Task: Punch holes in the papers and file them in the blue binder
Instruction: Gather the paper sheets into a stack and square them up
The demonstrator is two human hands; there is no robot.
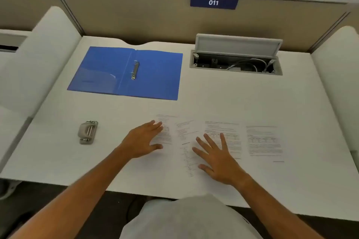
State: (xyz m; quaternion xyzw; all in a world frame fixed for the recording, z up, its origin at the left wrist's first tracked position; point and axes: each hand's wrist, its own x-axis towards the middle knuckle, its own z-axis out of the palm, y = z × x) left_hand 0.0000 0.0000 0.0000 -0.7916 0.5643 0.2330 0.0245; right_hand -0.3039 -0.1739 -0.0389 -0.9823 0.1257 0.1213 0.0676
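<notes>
The blue binder [126, 72] lies open and flat at the back left of the desk, its metal rings [134, 70] in the spine. A grey hole punch [88, 132] sits near the front left. Several printed papers [264, 142] are spread side by side across the front of the desk, partly overlapping. My left hand [142, 140] rests flat, fingers apart, on the leftmost sheet. My right hand [217, 158] lies flat with spread fingers over the middle sheets. Neither hand holds anything.
A cable box [236, 63] with its lid raised is set into the white desk [213, 99] at the back right. A beige partition [136, 15] with a "011" label stands behind. White side panels flank the desk.
</notes>
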